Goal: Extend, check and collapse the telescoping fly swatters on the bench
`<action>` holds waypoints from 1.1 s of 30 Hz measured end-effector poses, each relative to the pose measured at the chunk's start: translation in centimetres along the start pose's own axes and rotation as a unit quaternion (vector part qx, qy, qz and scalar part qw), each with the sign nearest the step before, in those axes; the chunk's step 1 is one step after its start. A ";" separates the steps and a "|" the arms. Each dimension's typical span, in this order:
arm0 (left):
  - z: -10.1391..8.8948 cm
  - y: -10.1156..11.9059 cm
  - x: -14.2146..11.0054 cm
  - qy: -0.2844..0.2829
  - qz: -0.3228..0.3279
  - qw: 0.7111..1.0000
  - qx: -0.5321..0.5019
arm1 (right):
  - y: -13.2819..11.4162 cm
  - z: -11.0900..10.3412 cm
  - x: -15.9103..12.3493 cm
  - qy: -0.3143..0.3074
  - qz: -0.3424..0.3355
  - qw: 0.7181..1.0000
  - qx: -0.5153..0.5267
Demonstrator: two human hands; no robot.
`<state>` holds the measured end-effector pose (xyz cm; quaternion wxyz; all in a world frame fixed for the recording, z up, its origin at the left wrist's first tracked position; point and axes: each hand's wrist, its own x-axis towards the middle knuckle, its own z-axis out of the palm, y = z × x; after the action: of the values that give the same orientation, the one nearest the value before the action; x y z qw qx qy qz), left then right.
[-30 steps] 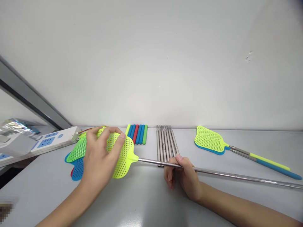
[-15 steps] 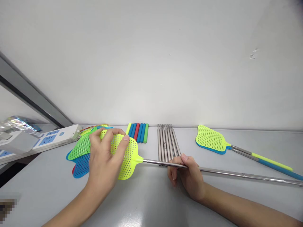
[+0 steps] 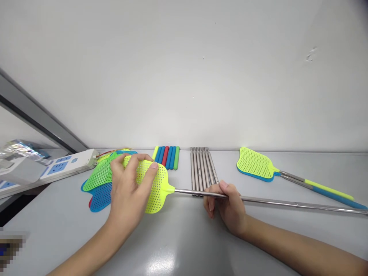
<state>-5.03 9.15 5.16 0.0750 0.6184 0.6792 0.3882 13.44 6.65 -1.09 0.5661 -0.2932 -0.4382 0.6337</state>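
My left hand (image 3: pixel 130 191) is closed on the yellow perforated head of a fly swatter (image 3: pixel 155 188), thumb on its near face. A long metal telescopic rod (image 3: pixel 270 201) runs from the head's neck to the right edge of the view. My right hand (image 3: pixel 225 205) is closed round this rod, thumb on top. Under my left hand lie loose swatter heads, a green one (image 3: pixel 99 174) above a blue one (image 3: pixel 100 197). Just behind my right hand is a row of short metal rods (image 3: pixel 202 168).
Coloured handle sleeves (image 3: pixel 166 156) lie side by side near the wall. To the right rest two swatters, a yellow one (image 3: pixel 255 163) over a blue one (image 3: pixel 336 197). A white power strip (image 3: pixel 69 165) and a shiny plastic packet (image 3: pixel 23 149) occupy the left.
The view has shifted slightly, so the table things sit a little higher. Both hands keep their hold on the fly swatter, with hardly any movement.
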 end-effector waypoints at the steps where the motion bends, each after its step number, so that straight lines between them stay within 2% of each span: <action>1: 0.0 0.0 0.0 -0.001 0.001 1.000 0.000 | 0.0 0.0 0.0 0.001 0.001 1.000 0.001; 13: -0.2 0.3 -0.2 -0.042 -0.012 0.999 0.006 | 0.1 0.0 0.0 0.008 -0.006 1.000 0.001; 25: -0.3 0.6 -0.3 -0.046 -0.016 0.999 0.009 | 0.1 0.1 0.1 0.011 -0.011 1.000 0.007; 33: 0.1 -0.1 -0.3 -0.037 -0.016 0.999 -0.003 | 0.4 -0.1 0.2 0.018 -0.015 1.000 0.006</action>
<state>-4.98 8.90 4.95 0.1079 0.6210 0.6849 0.3656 13.30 6.84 -1.45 0.5849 -0.2945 -0.4281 0.6228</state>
